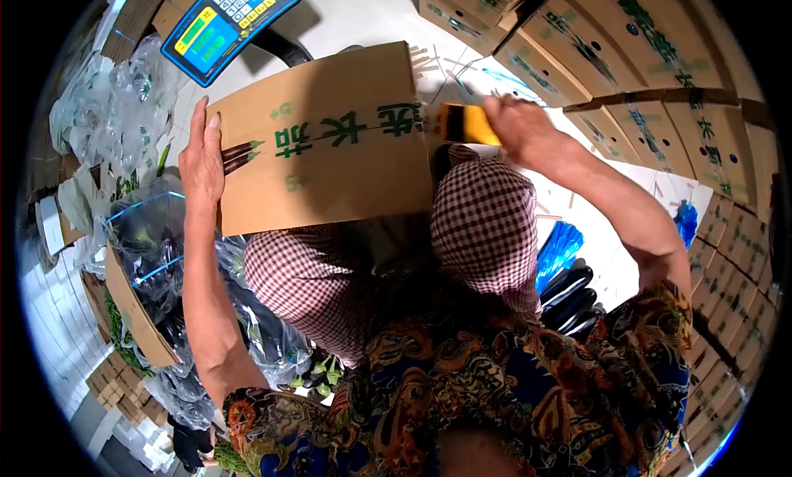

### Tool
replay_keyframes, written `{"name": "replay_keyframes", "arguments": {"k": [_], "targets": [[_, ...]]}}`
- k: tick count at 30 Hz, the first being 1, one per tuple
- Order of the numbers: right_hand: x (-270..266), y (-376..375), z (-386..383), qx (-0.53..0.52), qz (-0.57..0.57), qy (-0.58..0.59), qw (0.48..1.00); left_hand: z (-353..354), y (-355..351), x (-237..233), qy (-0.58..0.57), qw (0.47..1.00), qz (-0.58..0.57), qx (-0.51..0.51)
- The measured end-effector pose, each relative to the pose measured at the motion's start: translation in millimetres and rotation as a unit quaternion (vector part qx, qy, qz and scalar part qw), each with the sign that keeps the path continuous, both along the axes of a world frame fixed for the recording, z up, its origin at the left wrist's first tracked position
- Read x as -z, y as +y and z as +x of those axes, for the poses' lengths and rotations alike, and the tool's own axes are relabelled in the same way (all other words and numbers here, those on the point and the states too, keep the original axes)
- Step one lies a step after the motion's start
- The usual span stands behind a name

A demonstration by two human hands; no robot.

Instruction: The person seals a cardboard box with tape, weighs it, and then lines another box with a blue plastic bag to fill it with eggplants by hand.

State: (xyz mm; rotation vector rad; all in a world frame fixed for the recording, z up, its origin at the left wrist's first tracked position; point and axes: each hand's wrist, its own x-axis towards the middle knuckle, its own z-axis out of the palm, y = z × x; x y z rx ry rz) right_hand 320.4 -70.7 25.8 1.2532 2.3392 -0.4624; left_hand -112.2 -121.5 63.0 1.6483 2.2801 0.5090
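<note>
A closed cardboard box with green printed characters lies across my knees, its top seam running from left to right. My left hand holds the box's left end, thumb at the top edge and fingers along the side. In my right hand is a yellow and black tape dispenser, close against the box's right end at the seam. The dispenser's far end is partly hidden, and I cannot make out the tape itself.
A blue scale display stands beyond the box. Stacked cartons line the right side. Dark eggplants lie by my right leg. An open carton lined with clear plastic stands at left, near crumpled plastic bags.
</note>
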Motion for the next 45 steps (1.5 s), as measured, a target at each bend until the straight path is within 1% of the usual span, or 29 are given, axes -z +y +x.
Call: {"name": "replay_keyframes", "arguments": {"k": [2, 3, 5, 7, 8, 9, 10, 11, 12, 14, 17, 19, 20, 22, 23, 24, 25, 26, 27, 28, 29, 30, 32, 35, 38, 39, 41, 42, 45], "targets": [[42.6, 7.3, -41.2, -0.075, 0.044, -0.012, 0.996, -1.2, 1.8, 2.2, 0.026, 0.999, 0.016, 0.011], [49.9, 6.6, -48.4, -0.281, 0.224, -0.117, 0.926, 2.8, 3.0, -2.5, 0.028, 1.0, -0.011, -0.008], [85.9, 14.7, -69.4, -0.368, 0.221, -0.171, 0.887, 2.0, -1.8, -0.5, 0.022, 0.999, 0.02, 0.014], [96.0, 28.9, -70.3, -0.254, -0.012, -0.145, 0.956, -1.2, 1.7, 3.2, 0.013, 0.999, 0.035, 0.027], [93.1, 30.5, -43.8, -0.124, -0.088, -0.078, 0.985, -1.5, 2.2, 0.5, -0.017, 1.0, 0.013, 0.017], [111.6, 23.1, -3.3, -0.046, -0.102, 0.033, 0.993, 1.9, 3.7, -3.1, -0.042, 0.999, -0.004, 0.015], [128.1, 17.8, 31.8, 0.032, -0.108, 0.145, 0.983, 3.0, 4.7, -4.4, -0.064, 0.998, -0.018, 0.012], [127.4, 18.8, 46.3, 0.121, -0.203, 0.123, 0.964, -0.9, 4.6, -1.2, -0.071, 0.997, -0.007, 0.024], [129.7, 17.6, 67.4, 0.174, -0.26, 0.098, 0.945, 3.4, 4.4, -2.7, -0.067, 0.997, 0.001, 0.025], [159.0, -6.2, 128.5, 0.305, -0.301, 0.257, 0.866, 13.4, 4.1, -9.7, -0.057, 0.998, 0.017, 0.026], [171.3, -40.1, 175.2, 0.409, -0.29, 0.223, 0.836, 12.6, 5.4, -6.5, -0.063, 0.997, 0.024, 0.03], [179.1, -50.7, 180.7, 0.358, -0.245, 0.079, 0.897, 12.5, 3.8, -6.9, -0.073, 0.997, 0.024, 0.02], [187.0, -52.3, 178.9, 0.264, -0.185, -0.041, 0.946, 12.9, 3.6, -7.0, -0.067, 0.997, 0.023, 0.021], [189.0, -51.5, 160.8, 0.334, -0.038, 0.098, 0.937, 12.7, 2.9, -6.9, -0.056, 0.998, 0.023, 0.022], [157.9, -36.9, 125.8, 0.371, -0.036, 0.217, 0.902, 12.4, 3.3, -6.5, -0.048, 0.998, 0.027, 0.032], [113.3, -22.3, 80.6, 0.411, -0.055, 0.36, 0.836, 11.9, 3.4, -6.3, -0.043, 0.998, 0.031, 0.037], [74.0, -8.1, 35.2, 0.434, -0.049, 0.446, 0.781, 11.8, 3.7, -5.5, -0.039, 0.998, 0.036, 0.041], [94.7, 8.9, 4.8, 0.438, -0.049, 0.56, 0.702, 12.0, 3.5, -5.2, -0.037, 0.997, 0.041, 0.045], [36.8, 8.4, -34.2, 0.454, -0.106, 0.609, 0.642, 12.5, 3.6, -5.5, -0.048, 0.997, 0.036, 0.04], [42.4, 16.0, -64.3, 0.362, -0.038, 0.646, 0.671, 13.3, 3.4, -6.0, -0.049, 0.998, 0.036, 0.036], [48.0, 23.4, -94.5, 0.269, 0.033, 0.676, 0.686, 14.1, 3.5, -5.8, -0.05, 0.998, 0.036, 0.03], [41.6, 15.1, -115.1, 0.208, 0.061, 0.666, 0.713, 14.4, 3.0, -5.8, -0.051, 0.998, 0.034, 0.024], [70.1, 26.7, -125.4, 0.196, 0.056, 0.674, 0.71, 11.1, 0.0, -9.2, -0.035, 0.999, 0.023, 0.019], [151.7, 12.0, -132.3, 0.235, 0.129, 0.597, 0.756, 7.3, 4.6, -5.3, -0.023, 0.998, 0.038, 0.038], [162.9, 6.7, -132.4, 0.291, 0.106, 0.546, 0.779, 9.2, 5.8, -9.4, -0.046, 0.999, 0.01, 0.024], [172.5, 5.8, -133.8, 0.273, 0.178, 0.549, 0.77, 8.0, 6.0, -8.8, -0.044, 0.999, 0.016, 0.023], [215.9, -3.9, -118.9, 0.266, 0.106, 0.566, 0.773, 7.4, 5.8, -8.1, -0.042, 0.998, 0.032, 0.02], [216.9, -1.4, -112.0, 0.262, 0.072, 0.575, 0.772, 3.8, 7.0, -5.8, -0.053, 0.998, 0.037, 0.003], [220.0, -15.6, -116.7, 0.387, -0.058, 0.385, 0.836, -15.5, 5.9, 4.7, -0.064, 0.996, 0.057, -0.036]]}}
